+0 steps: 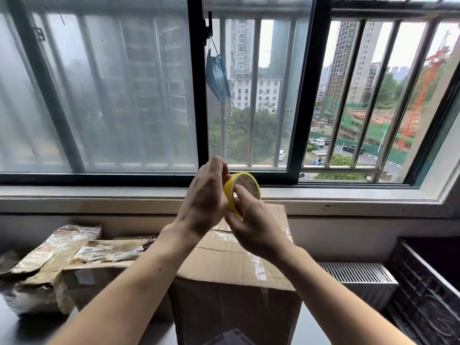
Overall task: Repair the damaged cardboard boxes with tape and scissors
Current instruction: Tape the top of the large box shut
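Observation:
A yellow tape roll [245,181] is held up in front of the window sill, above a brown cardboard box [224,260]. My left hand [204,197] grips the roll's left side with its fingers curled over the rim. My right hand [254,225] holds the roll from below, one finger laid across its inner ring. The box has a torn top flap with old clear tape on it. Scissors [135,250] lie to the left on a flattened, taped box [69,255].
A window with metal bars fills the background, and a blue face mask [217,75] hangs from its frame. At the right stand a white radiator grille [358,272] and a black crate [428,290]. The boxes rest on a dark table [29,329].

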`<state>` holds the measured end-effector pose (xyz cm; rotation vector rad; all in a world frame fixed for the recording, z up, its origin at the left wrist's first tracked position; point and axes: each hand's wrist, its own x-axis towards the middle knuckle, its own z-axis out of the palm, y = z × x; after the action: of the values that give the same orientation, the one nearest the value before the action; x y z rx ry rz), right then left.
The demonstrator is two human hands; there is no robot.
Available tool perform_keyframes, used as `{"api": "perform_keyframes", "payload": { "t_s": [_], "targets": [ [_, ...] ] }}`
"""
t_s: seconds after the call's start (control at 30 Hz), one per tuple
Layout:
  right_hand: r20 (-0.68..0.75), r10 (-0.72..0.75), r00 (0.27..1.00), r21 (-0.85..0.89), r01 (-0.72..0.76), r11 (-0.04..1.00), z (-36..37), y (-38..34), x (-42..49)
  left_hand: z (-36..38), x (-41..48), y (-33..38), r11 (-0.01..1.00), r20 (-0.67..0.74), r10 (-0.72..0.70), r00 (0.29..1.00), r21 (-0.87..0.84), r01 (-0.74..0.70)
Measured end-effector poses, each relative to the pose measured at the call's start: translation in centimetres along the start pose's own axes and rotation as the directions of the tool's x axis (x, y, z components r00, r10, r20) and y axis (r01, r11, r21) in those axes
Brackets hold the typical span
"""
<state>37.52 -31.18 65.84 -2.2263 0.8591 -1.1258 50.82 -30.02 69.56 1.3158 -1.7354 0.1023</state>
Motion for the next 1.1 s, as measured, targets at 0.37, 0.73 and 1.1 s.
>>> {"api": "perform_keyframes", "payload": {
  "t_s": [0.37,0.73,1.1],
  "targets": [
    [0.015,-0.043,0.999,-0.108,0.044,0.993,-0.3,0.3,0.0,-0.4,1.0,-1.0,0.826,0.188,-0.325,0.927,-0.421,0.375],
    [0.016,0.007,1.0,-0.198,-0.004,0.98,-0.5,-0.2,0.6,0.4,0.9,-1.5,0.965,-0.147,-0.259,0.955,0.008,0.263],
    [-0.016,0.226,0.974,-0.122,-0.226,0.966,-2.0,1.0,2.7,-2.3,1.8,-2.8,0.841,-0.234,-0.447,0.863,-0.44,0.316]
  ]
}}
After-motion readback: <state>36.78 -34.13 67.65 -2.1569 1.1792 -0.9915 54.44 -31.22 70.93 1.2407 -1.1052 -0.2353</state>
